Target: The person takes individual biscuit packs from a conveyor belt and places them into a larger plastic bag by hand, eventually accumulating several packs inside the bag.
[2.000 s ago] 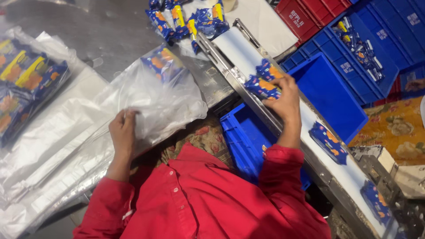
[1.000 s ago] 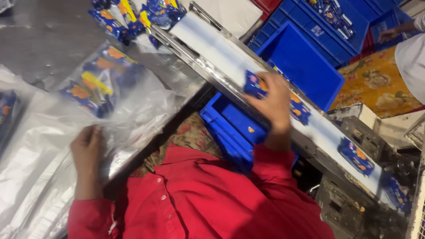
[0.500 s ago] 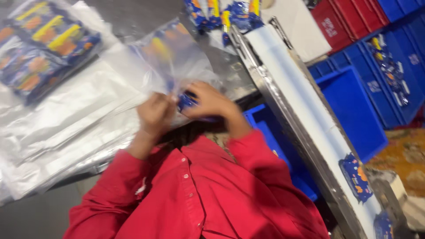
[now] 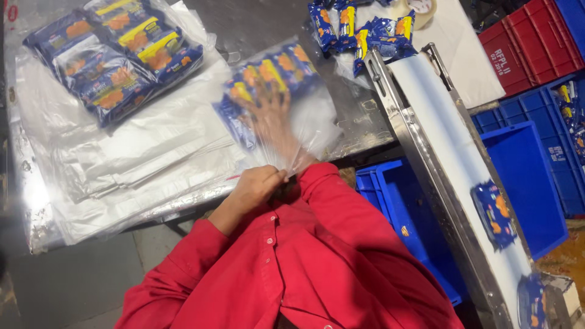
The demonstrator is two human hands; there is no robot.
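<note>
Two hands: both at the clear plastic bag (image 4: 286, 116) on the steel counter (image 4: 256, 24), red sleeves bent in toward the chest.
Left hand: left hand (image 4: 259, 186) fisted, pinching the bag's gathered mouth at the counter's near edge.
Right hand: right hand (image 4: 271, 119) pushed inside the bag, fingers spread and flat, blurred through the film; not clamped on anything that I can tell.
Bag contents: blue-and-yellow snack packets (image 4: 268, 76) in a row at the bag's far end.
Bag axis: long axis runs from the mouth at the left hand away and slightly right, closed end pointing toward the counter's far side.
Filled bag: second bag of packets (image 4: 113, 58) left of the held bag, far side of the counter, lying on a stack of empty bags (image 4: 140, 164).
Loose packets: pile (image 4: 359, 27) right of the held bag, at the head of the conveyor (image 4: 451, 152).
Conveyor load: two blue packets (image 4: 495, 213) on the belt, well right of the bag.
Crates: blue crates (image 4: 524, 176) beside and below the conveyor; red crate (image 4: 530, 42) beyond.
</note>
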